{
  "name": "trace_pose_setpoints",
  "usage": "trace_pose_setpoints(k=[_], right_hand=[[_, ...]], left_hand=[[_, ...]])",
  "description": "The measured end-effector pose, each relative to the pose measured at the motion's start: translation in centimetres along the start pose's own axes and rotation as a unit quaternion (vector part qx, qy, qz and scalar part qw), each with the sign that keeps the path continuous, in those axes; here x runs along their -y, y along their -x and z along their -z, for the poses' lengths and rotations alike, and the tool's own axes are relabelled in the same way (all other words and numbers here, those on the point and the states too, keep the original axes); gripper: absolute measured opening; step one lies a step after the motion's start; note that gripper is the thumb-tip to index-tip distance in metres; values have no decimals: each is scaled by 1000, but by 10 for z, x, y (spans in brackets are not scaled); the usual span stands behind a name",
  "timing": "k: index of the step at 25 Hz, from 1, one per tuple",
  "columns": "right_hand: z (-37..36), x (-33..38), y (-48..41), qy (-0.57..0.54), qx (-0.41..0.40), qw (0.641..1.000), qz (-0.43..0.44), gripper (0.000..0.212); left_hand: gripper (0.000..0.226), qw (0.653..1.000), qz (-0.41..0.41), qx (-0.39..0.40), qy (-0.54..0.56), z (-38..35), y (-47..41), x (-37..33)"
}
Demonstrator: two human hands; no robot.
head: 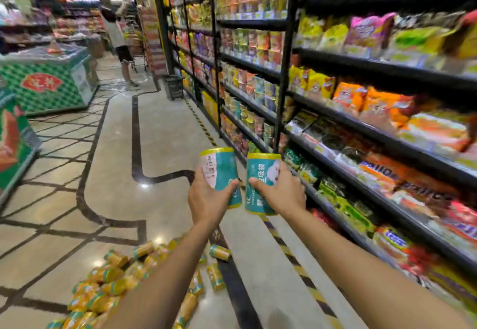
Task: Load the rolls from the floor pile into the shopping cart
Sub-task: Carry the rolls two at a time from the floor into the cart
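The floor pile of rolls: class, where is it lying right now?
In the head view, the floor pile of rolls lies at the lower left, partly under the left forearm, left of the dark floor band and the snack shelves.

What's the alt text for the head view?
The left hand grips a teal roll and the right hand a second roll, held up side by side in a shop aisle. A pile of rolls lies on the floor below; stocked shelves run along the right. No cart shows.

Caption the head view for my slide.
Left hand grips a teal roll, right hand a second roll, above the floor pile beside snack shelves.
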State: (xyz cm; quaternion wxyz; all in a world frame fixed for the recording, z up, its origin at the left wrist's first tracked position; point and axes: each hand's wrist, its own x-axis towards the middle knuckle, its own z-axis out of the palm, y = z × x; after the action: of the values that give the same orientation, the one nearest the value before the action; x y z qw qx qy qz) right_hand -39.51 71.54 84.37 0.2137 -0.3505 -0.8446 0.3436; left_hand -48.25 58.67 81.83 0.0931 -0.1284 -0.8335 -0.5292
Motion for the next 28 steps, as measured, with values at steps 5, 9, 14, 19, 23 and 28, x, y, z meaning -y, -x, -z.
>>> trace_pose_setpoints(k=[5, 9, 14, 19, 23, 28], right_hand=[[130, -87, 32, 23, -108, 991, -75, 81], [219, -152, 81, 36, -212, 963, -164, 86], [296, -196, 169, 89, -296, 905, -292, 85], [333, -223, 271, 123, -353, 844, -384, 81], [339, -238, 340, 127, -374, 802, -448, 87], [342, -272, 406, 105, -372, 782, -488, 81]], left_hand=[[77, 989, -57, 106, 83, -83, 90, -97], [78, 959, -95, 238, 125, -141, 162, -154], [88, 891, -146, 399, 160, -183, 262, -202], [79, 819, -202, 513, 158, -186, 364, -225], [87, 765, -225, 581, 161, -175, 431, -225], [84, 726, -254, 625, 132, -168, 503, -211]])
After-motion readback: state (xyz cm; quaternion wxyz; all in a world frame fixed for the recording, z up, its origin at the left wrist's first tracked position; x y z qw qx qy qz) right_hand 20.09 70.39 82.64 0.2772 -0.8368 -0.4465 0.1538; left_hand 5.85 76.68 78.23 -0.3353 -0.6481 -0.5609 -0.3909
